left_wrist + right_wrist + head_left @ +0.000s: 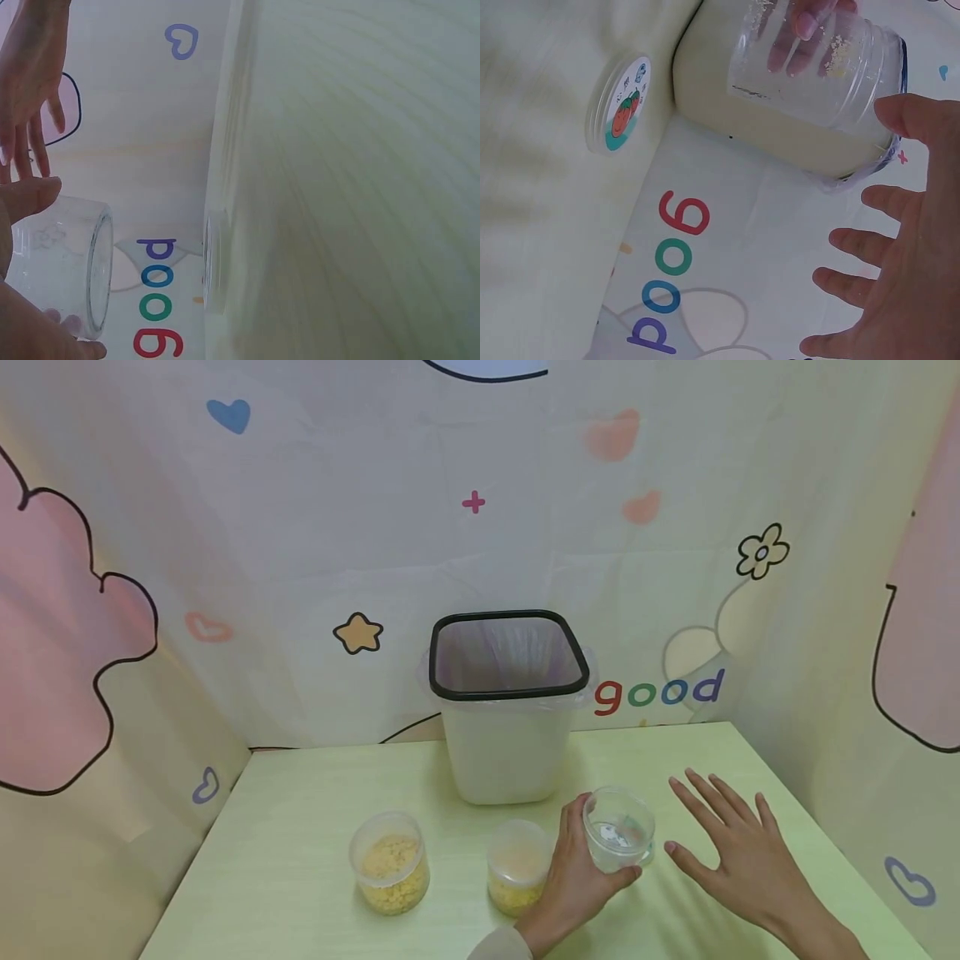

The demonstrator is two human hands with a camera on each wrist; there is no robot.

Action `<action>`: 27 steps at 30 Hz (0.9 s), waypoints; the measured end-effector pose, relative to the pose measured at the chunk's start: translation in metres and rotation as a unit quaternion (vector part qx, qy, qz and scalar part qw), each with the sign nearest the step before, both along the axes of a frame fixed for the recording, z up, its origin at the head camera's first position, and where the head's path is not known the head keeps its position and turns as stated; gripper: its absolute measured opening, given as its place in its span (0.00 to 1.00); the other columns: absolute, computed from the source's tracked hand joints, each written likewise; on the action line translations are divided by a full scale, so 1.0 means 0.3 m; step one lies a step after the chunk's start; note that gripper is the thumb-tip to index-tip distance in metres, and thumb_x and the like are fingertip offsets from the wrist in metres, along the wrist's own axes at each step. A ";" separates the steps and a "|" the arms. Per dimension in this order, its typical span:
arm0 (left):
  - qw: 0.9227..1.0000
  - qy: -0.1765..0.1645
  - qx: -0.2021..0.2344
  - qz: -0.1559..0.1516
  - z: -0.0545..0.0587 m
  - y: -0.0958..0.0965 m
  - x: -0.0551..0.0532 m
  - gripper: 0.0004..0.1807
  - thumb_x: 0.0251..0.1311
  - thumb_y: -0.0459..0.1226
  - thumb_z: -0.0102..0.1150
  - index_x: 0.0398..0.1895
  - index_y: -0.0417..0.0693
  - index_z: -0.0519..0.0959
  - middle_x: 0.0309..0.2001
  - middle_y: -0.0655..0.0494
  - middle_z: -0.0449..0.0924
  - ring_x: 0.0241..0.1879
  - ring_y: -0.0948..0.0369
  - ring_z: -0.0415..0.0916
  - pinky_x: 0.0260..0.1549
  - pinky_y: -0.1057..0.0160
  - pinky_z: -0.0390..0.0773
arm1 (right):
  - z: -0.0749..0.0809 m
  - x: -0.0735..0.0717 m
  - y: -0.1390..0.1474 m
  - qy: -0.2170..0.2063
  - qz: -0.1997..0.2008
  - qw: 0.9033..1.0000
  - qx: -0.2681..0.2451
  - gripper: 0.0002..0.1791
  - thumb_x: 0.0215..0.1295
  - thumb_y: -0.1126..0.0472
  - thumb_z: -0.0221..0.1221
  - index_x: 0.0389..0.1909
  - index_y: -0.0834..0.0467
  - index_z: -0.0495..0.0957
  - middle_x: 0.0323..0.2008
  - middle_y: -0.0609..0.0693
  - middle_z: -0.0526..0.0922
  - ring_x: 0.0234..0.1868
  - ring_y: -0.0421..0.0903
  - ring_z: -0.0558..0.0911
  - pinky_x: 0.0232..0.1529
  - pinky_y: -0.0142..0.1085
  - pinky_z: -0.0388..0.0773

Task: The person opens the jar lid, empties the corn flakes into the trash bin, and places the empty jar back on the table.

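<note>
My left hand (577, 868) grips a clear jar (618, 835) by its side, lifted over the table. In the right wrist view, a few pale crumbs show on the wall of this jar (817, 75), with fingers visible through it. My right hand (742, 860) is apart from the jar, to its right, with fingers spread and nothing held. A round lid (626, 105) with a strawberry picture lies on the table, mostly hidden behind the jar in the head view. Just left of my left hand stands a jar (517, 872) partly filled with yellow bits.
Another clear jar (390, 864), holding yellow bits, stands farther left on the pale green table (285, 827). At the back is a white bin (506, 752) with a black rim and a plastic liner. A printed cloth (315, 510) hangs around the table's back and sides.
</note>
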State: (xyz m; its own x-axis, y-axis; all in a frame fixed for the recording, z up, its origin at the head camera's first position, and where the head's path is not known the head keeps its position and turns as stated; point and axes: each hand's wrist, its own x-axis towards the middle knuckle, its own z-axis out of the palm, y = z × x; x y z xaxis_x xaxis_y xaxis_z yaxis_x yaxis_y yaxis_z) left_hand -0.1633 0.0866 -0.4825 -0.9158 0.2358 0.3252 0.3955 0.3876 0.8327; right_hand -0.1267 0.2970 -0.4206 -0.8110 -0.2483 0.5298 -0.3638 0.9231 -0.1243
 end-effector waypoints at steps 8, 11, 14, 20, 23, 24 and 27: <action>0.998 -0.057 -0.011 0.005 -0.017 0.004 -0.001 0.56 0.44 0.49 0.78 0.72 0.57 0.51 0.67 0.62 0.62 0.66 0.55 0.67 0.62 0.54 0.73 | -0.002 0.003 -0.004 -0.003 0.001 1.000 -0.002 0.43 0.58 0.44 0.64 0.74 0.43 0.60 0.73 0.54 0.64 0.78 0.50 0.53 0.75 0.63 0.32; 0.997 -0.080 -0.017 0.002 -0.028 0.004 0.000 0.56 0.43 0.49 0.78 0.72 0.55 0.51 0.67 0.62 0.62 0.67 0.56 0.66 0.63 0.54 0.72 | 0.001 0.001 -0.008 -0.004 0.002 1.000 -0.002 0.43 0.59 0.44 0.64 0.74 0.44 0.60 0.73 0.54 0.64 0.78 0.50 0.53 0.75 0.63 0.32; 0.995 -0.096 -0.024 -0.001 -0.040 0.005 -0.002 0.56 0.42 0.48 0.79 0.71 0.54 0.51 0.67 0.60 0.62 0.66 0.55 0.66 0.64 0.53 0.71 | 0.005 0.000 -0.012 -0.006 0.003 1.000 -0.003 0.43 0.59 0.44 0.64 0.75 0.43 0.59 0.73 0.54 0.64 0.78 0.50 0.54 0.75 0.63 0.33; 0.993 -0.114 -0.040 -0.004 -0.061 0.006 -0.008 0.56 0.41 0.47 0.80 0.71 0.53 0.52 0.66 0.57 0.63 0.66 0.54 0.67 0.63 0.54 0.72 | 0.003 0.001 -0.014 -0.010 0.004 1.000 -0.003 0.43 0.59 0.44 0.64 0.75 0.43 0.58 0.73 0.54 0.64 0.77 0.51 0.55 0.75 0.63 0.34; 0.992 -0.120 -0.039 -0.009 -0.070 0.007 -0.011 0.56 0.41 0.47 0.80 0.70 0.53 0.52 0.66 0.57 0.62 0.65 0.55 0.67 0.63 0.55 0.72 | 0.000 0.001 -0.012 -0.011 0.003 1.000 -0.003 0.43 0.59 0.44 0.64 0.75 0.44 0.59 0.73 0.54 0.64 0.77 0.51 0.55 0.75 0.63 0.34; 0.992 -0.121 -0.038 -0.012 -0.074 0.008 -0.013 0.56 0.41 0.46 0.80 0.70 0.53 0.52 0.66 0.57 0.62 0.65 0.55 0.67 0.63 0.55 0.72 | -0.001 0.002 -0.011 -0.011 0.002 1.000 -0.003 0.43 0.59 0.44 0.64 0.75 0.43 0.59 0.73 0.54 0.64 0.77 0.51 0.55 0.75 0.62 0.34; 0.991 -0.126 -0.036 -0.017 -0.083 0.009 -0.018 0.56 0.41 0.46 0.80 0.71 0.53 0.52 0.66 0.57 0.63 0.65 0.55 0.68 0.63 0.55 0.72 | -0.005 0.003 -0.007 -0.013 -0.001 1.000 -0.001 0.43 0.60 0.43 0.63 0.75 0.43 0.58 0.73 0.54 0.65 0.77 0.52 0.56 0.75 0.62 0.33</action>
State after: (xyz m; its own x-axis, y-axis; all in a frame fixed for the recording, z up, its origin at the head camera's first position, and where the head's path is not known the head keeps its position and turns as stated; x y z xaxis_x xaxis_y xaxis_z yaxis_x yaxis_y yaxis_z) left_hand -0.1687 0.0892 -0.5073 -0.9568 0.2826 0.0689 0.1932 0.4404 0.8768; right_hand -0.1257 0.2948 -0.4220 -0.8252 -0.2456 0.5086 -0.3584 0.9237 -0.1355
